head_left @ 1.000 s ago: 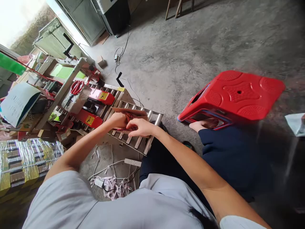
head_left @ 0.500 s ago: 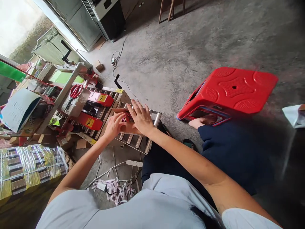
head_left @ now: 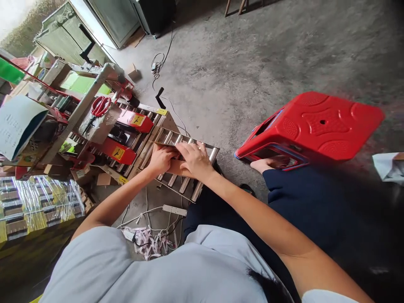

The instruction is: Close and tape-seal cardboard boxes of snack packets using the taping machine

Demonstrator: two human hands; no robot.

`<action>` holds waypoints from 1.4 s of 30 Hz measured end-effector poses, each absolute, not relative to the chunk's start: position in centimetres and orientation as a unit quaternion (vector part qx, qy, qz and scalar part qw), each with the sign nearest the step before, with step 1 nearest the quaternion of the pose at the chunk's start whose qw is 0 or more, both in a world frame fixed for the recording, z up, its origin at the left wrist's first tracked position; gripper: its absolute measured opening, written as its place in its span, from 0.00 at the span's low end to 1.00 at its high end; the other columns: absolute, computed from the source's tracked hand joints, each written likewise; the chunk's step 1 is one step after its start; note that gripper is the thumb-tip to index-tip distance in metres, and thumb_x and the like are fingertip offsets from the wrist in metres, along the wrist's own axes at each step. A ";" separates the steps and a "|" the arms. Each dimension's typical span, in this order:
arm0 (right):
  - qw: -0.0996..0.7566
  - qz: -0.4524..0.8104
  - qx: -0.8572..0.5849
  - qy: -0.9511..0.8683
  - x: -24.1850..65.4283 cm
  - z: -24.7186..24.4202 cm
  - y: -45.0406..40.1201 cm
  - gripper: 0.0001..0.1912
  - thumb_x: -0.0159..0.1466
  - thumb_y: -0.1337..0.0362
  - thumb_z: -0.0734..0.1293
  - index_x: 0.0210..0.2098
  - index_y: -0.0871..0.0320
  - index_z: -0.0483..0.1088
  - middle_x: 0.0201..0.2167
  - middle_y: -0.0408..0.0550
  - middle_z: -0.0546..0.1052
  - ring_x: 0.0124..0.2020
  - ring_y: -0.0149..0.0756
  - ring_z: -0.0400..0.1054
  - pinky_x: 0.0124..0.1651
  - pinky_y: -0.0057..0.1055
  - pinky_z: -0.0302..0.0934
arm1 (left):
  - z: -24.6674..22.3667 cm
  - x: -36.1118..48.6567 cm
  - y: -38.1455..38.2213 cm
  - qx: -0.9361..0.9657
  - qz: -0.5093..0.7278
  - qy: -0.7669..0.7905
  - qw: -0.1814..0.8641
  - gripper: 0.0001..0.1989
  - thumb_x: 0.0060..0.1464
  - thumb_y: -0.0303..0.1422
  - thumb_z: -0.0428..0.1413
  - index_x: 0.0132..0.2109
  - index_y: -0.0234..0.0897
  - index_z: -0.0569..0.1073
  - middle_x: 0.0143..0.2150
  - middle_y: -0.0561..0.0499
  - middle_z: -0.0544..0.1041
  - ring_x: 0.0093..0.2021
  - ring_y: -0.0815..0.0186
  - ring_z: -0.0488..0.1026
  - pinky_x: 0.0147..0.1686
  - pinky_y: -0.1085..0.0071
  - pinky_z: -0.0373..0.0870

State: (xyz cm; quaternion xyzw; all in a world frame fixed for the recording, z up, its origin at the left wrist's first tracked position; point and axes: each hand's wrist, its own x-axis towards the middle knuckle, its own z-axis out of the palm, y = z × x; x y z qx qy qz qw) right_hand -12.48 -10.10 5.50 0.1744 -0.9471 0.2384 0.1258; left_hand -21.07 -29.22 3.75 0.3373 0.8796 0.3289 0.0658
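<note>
A small brown cardboard box (head_left: 179, 168) sits on the metal rollers of a conveyor (head_left: 198, 190), mostly covered by my hands. My left hand (head_left: 162, 160) is closed on the box's left end, its fingers bent over the top edge. Across the right part lies my right hand (head_left: 197, 160), fingers curved over the top and thumb on the near side. What is inside the box is hidden by my hands. Just left of them, the carton-sealing machine (head_left: 118, 153) has two red side guides with yellow warning labels.
Red-handled scissors (head_left: 101, 106) lie on the machine's frame. A person's leg and hand are beside a red plastic stool (head_left: 328, 126) on the right. Below the conveyor are a white power strip (head_left: 174, 210), cables and a heap of pinkish strips (head_left: 150, 244).
My fingers, raised and spread over the box before, have come down and closed around it. Red contents seen inside the box earlier are now covered. The camera view has shifted slightly.
</note>
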 end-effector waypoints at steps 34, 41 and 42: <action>0.074 0.643 -0.145 -0.749 -4.6 -6.0 1.9 0.22 0.59 0.46 0.67 0.43 0.57 0.75 0.40 0.54 0.81 0.43 0.44 0.77 0.50 0.44 0.71 | 2.0 -15.6 -28.3 0.341 0.128 0.925 -0.108 0.31 0.60 0.45 0.54 0.67 0.39 0.65 0.69 0.43 0.64 0.71 0.53 0.56 0.70 0.54 0.45; 0.029 0.631 -0.238 -0.738 0.2 -10.9 6.4 0.28 0.52 0.41 0.70 0.41 0.58 0.76 0.37 0.57 0.81 0.39 0.46 0.77 0.47 0.47 0.73 | 2.5 -23.3 -38.7 0.313 0.116 0.936 -0.114 0.31 0.59 0.48 0.54 0.65 0.40 0.66 0.68 0.43 0.65 0.71 0.52 0.57 0.70 0.52 0.45; 0.027 0.637 -0.243 -0.731 0.6 -11.4 6.5 0.29 0.51 0.42 0.71 0.40 0.59 0.75 0.37 0.57 0.81 0.39 0.46 0.77 0.46 0.46 0.73 | 2.4 -23.3 -39.0 0.320 0.114 0.934 -0.108 0.32 0.59 0.48 0.54 0.66 0.40 0.66 0.68 0.43 0.64 0.71 0.52 0.56 0.71 0.52 0.45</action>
